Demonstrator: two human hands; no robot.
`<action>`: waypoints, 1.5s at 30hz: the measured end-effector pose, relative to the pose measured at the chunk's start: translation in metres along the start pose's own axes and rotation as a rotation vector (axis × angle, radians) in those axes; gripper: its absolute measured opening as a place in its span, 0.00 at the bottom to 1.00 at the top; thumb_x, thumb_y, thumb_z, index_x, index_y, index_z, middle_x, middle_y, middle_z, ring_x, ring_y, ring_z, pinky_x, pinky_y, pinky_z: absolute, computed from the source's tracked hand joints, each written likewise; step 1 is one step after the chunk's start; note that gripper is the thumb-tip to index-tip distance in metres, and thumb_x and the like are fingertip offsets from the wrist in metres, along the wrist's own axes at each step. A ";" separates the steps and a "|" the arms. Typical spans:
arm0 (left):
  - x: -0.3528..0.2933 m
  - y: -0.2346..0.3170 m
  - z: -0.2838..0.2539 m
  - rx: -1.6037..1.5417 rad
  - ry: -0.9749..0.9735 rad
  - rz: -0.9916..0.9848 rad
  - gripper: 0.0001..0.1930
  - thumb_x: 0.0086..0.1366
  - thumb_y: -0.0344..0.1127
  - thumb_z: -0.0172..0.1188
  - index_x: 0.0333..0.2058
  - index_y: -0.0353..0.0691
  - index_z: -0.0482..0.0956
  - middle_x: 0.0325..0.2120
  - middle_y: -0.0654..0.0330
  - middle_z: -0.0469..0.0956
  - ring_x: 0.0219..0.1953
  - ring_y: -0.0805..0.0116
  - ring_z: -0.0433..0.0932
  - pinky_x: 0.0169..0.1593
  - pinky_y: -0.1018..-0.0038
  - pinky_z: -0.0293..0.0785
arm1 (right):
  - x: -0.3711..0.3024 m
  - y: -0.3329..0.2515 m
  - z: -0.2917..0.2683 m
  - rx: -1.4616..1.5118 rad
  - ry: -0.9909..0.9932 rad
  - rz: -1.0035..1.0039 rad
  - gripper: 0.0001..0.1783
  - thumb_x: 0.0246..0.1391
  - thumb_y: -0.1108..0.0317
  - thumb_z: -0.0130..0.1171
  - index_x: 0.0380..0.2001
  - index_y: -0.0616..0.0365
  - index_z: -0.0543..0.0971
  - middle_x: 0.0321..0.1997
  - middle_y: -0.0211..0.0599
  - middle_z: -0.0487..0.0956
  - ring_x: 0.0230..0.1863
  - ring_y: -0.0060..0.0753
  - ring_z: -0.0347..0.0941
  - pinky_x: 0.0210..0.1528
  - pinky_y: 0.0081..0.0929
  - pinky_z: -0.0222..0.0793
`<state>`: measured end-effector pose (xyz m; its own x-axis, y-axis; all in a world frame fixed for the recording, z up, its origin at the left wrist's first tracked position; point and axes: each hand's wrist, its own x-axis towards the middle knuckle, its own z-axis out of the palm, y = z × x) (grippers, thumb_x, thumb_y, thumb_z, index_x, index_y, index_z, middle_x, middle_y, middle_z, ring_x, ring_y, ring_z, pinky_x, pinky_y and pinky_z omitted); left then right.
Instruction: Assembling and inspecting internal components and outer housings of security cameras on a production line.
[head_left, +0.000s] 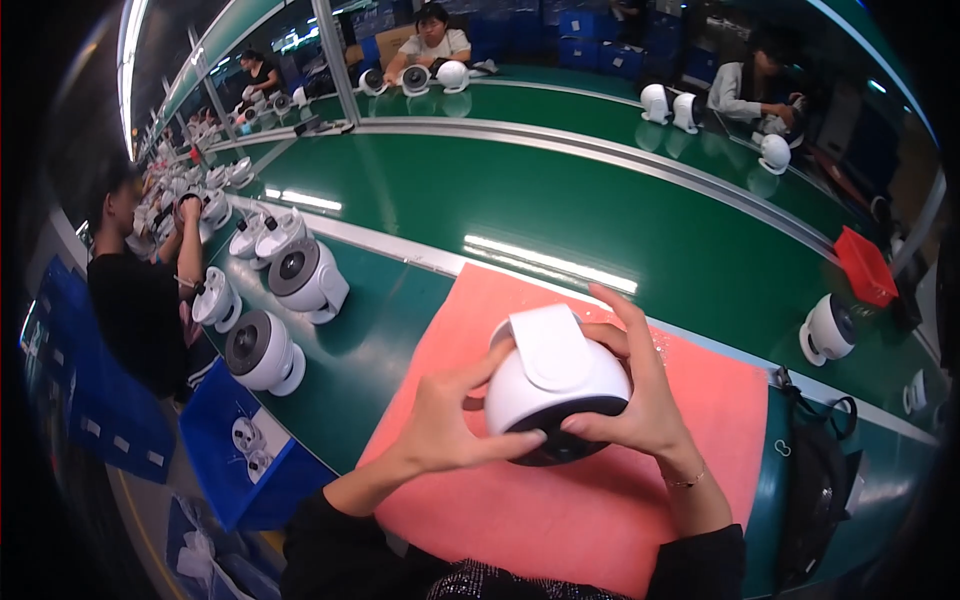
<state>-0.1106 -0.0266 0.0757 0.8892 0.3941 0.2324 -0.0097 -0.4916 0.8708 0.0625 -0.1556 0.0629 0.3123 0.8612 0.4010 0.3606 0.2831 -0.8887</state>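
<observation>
The left hand (440, 418) and right hand (643, 400) grip a white rounded device (555, 365) between them, above a pink mat (440, 520). Left of the left hand, a blue bin (298, 478) holds white parts (246, 435); well right of the right hand sits a red bin (864, 266), contents unclear.

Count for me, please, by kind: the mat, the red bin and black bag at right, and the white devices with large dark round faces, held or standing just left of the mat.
Held device, between left hand and right hand: 1
Standing devices: 2
Pink mat: 1
Red bin: 1
Black bag: 1
Total: 6
</observation>
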 end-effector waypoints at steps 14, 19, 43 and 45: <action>0.060 -0.049 0.061 -1.015 0.504 -0.129 0.41 0.57 0.71 0.40 0.61 0.47 0.53 0.58 0.56 0.59 0.59 0.58 0.61 0.60 0.59 0.61 | 0.000 0.019 0.022 -0.042 0.226 -0.060 0.59 0.35 0.65 0.71 0.64 0.54 0.42 0.62 0.55 0.56 0.59 0.51 0.63 0.57 0.44 0.65; 0.071 -0.058 0.061 -1.043 0.472 -0.168 0.42 0.57 0.71 0.41 0.61 0.48 0.51 0.59 0.55 0.58 0.59 0.57 0.60 0.60 0.59 0.61 | 0.003 0.031 0.021 -0.087 0.302 -0.108 0.59 0.35 0.65 0.71 0.64 0.54 0.42 0.62 0.55 0.56 0.59 0.51 0.63 0.57 0.44 0.66; 0.059 -0.114 0.071 0.830 -0.279 0.187 0.37 0.56 0.56 0.53 0.61 0.44 0.58 0.62 0.44 0.50 0.65 0.48 0.48 0.64 0.53 0.42 | -0.001 0.134 -0.111 0.753 0.952 0.474 0.43 0.49 0.49 0.61 0.58 0.57 0.50 0.55 0.48 0.61 0.49 0.42 0.68 0.51 0.42 0.67; 0.059 -0.115 0.072 0.813 -0.261 0.197 0.37 0.56 0.56 0.53 0.60 0.44 0.58 0.62 0.45 0.51 0.65 0.48 0.49 0.64 0.53 0.43 | 0.000 0.135 -0.088 0.774 0.972 0.507 0.44 0.48 0.50 0.63 0.58 0.54 0.49 0.53 0.47 0.64 0.45 0.39 0.70 0.45 0.37 0.70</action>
<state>-0.0242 -0.0033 -0.0420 0.9829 0.1021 0.1531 0.0663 -0.9725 0.2232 0.1888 -0.1545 -0.0371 0.8723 0.3856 -0.3007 -0.4656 0.4672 -0.7516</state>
